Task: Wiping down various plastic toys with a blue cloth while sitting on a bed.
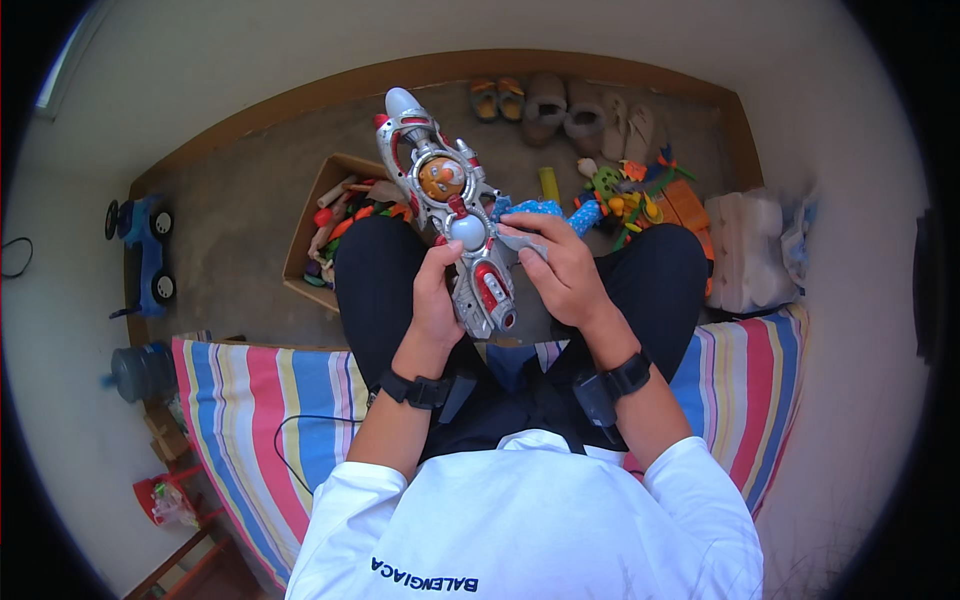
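Observation:
A silver and red toy gun (469, 259) with a white dome and an orange face on its side is held above my lap. My left hand (437, 296) grips its lower part, the thumb resting by the white dome. In my right hand (561, 270) is a blue patterned cloth (536, 208), pinched between thumb and fingers, with a greyish part against the toy's right side. Part of the cloth hangs out beyond the knuckles. My left palm is mostly hidden behind the toy.
A cardboard box (300, 247) of mixed toys stands beyond my left knee. Loose colourful toys (637, 199) lie beyond the right knee, near wrapped white packs (746, 251). Shoes (559, 112) line the far wall. A blue toy car (150, 255) and water bottle (142, 373) are at left.

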Demonstrator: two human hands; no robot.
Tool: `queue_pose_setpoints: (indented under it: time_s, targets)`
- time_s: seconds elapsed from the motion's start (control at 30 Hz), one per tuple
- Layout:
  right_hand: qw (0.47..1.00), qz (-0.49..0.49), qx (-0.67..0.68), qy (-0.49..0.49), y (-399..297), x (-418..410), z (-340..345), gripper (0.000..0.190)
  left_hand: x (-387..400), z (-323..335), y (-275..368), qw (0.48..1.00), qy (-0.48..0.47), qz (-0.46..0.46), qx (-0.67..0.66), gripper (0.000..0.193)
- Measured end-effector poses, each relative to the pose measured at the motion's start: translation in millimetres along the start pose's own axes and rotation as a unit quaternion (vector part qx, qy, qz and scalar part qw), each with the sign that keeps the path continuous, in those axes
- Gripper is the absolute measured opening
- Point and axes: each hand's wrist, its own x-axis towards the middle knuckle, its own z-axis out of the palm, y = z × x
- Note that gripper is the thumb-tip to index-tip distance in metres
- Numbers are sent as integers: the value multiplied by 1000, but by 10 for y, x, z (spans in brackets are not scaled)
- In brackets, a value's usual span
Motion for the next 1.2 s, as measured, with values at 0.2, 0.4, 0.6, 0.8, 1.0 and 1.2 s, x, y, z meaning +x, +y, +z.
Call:
queue_pose_setpoints:
  time_s: [0.2, 0.4, 0.6, 0.8, 1.0, 1.2]
  targets:
    - [998, -13, 37, -58, 27, -32, -25, 34, 98, -69, -77, 997, 11, 42, -65, 45]
    - [993, -21, 73, -94, 111, -73, -122, 29, 158, -9, -134, 993, 28, 104, -38, 45]
    - [971, 95, 215, -39, 223, -151, -50, 26, 147, -14, -155, 993, 54, 105, -16, 43]
    - [933, 193, 275, 129, 199, -96, 48, 27, 119, -24, -109, 996, 71, 55, 25, 43]
    - [946, 187, 224, 140, 42, 15, 170, 24, 155, -141, -90, 995, 62, 38, 63, 39]
    - [999, 15, 49, 9, -114, 70, 281, 12, 235, -299, -206, 991, 54, 52, 109, 38]
